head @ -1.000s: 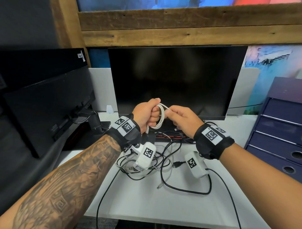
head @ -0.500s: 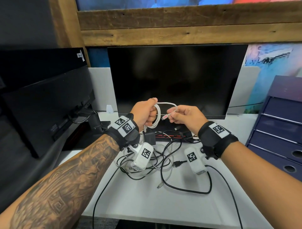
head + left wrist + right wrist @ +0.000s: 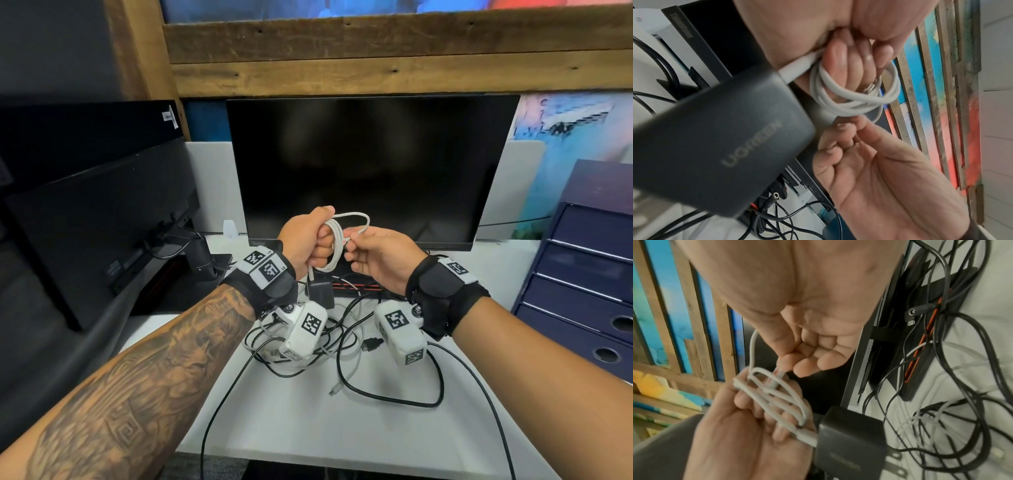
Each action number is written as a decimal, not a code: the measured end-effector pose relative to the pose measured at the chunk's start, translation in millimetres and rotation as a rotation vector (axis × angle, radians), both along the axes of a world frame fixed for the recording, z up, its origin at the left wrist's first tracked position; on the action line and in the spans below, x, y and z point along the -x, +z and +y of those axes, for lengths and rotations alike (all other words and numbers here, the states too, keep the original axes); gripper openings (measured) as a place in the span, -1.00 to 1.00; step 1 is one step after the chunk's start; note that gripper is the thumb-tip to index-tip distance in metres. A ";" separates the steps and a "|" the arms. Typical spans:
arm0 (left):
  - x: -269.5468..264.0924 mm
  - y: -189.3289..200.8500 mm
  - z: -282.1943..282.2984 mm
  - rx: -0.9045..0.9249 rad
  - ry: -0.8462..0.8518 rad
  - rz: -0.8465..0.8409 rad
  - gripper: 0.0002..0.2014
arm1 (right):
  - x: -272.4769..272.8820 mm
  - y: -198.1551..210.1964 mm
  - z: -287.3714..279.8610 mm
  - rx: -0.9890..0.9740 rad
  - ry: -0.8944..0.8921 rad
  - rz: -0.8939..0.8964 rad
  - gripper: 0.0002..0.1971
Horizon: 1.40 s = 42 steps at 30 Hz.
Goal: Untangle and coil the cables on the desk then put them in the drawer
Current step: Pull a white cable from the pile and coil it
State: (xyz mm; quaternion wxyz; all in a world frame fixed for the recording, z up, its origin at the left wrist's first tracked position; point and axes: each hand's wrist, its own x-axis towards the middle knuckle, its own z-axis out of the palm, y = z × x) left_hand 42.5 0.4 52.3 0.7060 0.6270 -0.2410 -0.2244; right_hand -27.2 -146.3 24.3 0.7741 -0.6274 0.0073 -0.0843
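Observation:
My left hand [image 3: 310, 240] is raised in front of the monitor, fingers curled round a coil of white cable [image 3: 337, 251]. The same coil [image 3: 851, 99] wraps my left fingers in the left wrist view. A dark grey charger block [image 3: 321, 291] hangs from the cable's lower end, large in the left wrist view [image 3: 719, 141] and seen in the right wrist view [image 3: 851, 444]. My right hand [image 3: 373, 255] pinches the cable's free plug end [image 3: 778, 373] beside the coil. A tangle of black and white cables [image 3: 346, 335] lies on the white desk [image 3: 308, 428] below.
A black monitor [image 3: 370, 164] stands right behind my hands, and a second monitor [image 3: 96, 219] is at the left. A dark blue drawer unit [image 3: 589, 281] stands at the right, its drawers closed. One black cable [image 3: 219, 404] runs off the desk's front edge.
My right hand has brought the free plug end back in from the right, close against the coil. The loose loop above the hands is shorter. The left hand keeps its grip.

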 end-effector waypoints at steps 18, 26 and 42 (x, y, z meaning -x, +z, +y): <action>-7.8 -10.7 2.8 0.008 0.076 -0.194 -0.50 | 4.6 3.9 22.6 0.225 -0.064 0.083 -0.59; -7.8 -13.2 -1.6 0.002 -0.062 -0.123 -0.50 | 8.0 5.7 22.1 0.204 0.134 0.188 -0.73; -24.8 -15.4 -0.2 0.019 0.272 -0.281 -0.57 | -4.6 5.2 29.6 0.671 -0.334 0.089 -0.72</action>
